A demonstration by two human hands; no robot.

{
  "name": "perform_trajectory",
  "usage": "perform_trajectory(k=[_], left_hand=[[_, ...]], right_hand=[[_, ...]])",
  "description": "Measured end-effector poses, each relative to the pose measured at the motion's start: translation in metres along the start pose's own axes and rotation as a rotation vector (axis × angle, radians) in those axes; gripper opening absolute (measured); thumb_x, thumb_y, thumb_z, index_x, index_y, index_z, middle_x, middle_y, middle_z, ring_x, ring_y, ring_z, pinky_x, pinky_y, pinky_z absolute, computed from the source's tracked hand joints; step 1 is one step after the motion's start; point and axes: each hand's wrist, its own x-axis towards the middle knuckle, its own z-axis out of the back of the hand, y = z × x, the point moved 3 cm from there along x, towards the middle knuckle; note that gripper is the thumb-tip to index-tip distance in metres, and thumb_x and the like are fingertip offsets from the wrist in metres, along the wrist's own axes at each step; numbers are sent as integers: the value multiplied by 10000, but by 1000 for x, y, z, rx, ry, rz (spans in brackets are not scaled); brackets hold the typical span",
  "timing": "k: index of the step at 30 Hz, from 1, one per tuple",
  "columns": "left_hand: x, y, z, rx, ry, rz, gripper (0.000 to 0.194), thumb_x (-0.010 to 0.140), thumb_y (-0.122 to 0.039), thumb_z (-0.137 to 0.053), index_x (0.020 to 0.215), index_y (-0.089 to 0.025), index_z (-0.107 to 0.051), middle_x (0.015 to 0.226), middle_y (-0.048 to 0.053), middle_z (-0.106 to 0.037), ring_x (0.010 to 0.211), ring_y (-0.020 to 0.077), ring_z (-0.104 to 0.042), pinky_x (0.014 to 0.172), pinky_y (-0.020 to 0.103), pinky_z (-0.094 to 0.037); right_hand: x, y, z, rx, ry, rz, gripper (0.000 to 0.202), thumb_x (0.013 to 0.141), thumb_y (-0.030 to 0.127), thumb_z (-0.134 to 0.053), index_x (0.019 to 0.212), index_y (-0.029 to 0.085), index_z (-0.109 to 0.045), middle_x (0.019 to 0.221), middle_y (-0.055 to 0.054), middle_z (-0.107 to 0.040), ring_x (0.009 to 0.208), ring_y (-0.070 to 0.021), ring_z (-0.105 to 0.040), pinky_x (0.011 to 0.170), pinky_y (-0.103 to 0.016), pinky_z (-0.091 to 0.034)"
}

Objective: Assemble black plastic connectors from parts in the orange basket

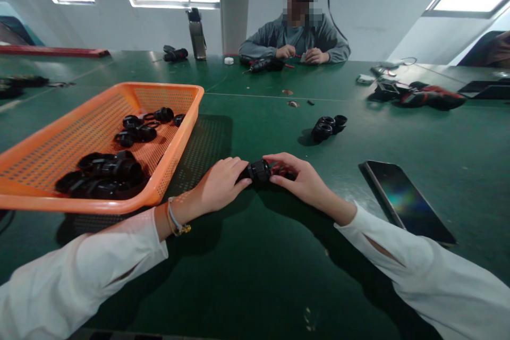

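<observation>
A black ribbed cylindrical part [261,171] lies crosswise between my two hands, just above the green table [239,287]. My left hand [223,183] is closed round its left end, the thumb along the near side. At its right end, the fingers and thumb of my right hand [297,176] pinch the rim. The orange basket [159,191] on the left holds several black parts [113,170]. Beyond my right hand stand several more black parts [327,126], grouped close together.
A phone [406,199] lies right of my right hand. Across the table, a person [295,37] works behind a dark power tool [261,65]. A bottle [196,34] stands at the far edge. Red and black tools [432,96] lie at the far right.
</observation>
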Motion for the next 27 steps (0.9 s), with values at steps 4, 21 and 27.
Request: perform_trajectory(k=[4,21,27], left_hand=[[0,0,0,-1,-7,-2,182,886,-272,-440,970,-146,-541,862,61,-587,837,212,-541,746,340,-435],[0,0,-1,-1,-7,-10,193,892,-277,-430,968,-141,-544,870,69,-591,850,215,-545,752,348,-442],[0,0,-1,6,-3,-5,192,888,-270,-439,977,-138,-544,872,69,-591,844,215,-546,748,344,-442]], right_hand=[[0,-3,0,3,-3,14,344,742,177,-597,1081,229,-620,1005,-51,-642,794,-153,-616,731,-328,-516],[1,0,1,2,9,-2,355,723,179,-596,1071,241,-632,976,-43,-645,754,-150,-611,683,-313,-514],[1,-1,0,19,14,-25,361,729,198,-601,1087,230,-621,983,-44,-642,724,-138,-596,668,-308,-507]])
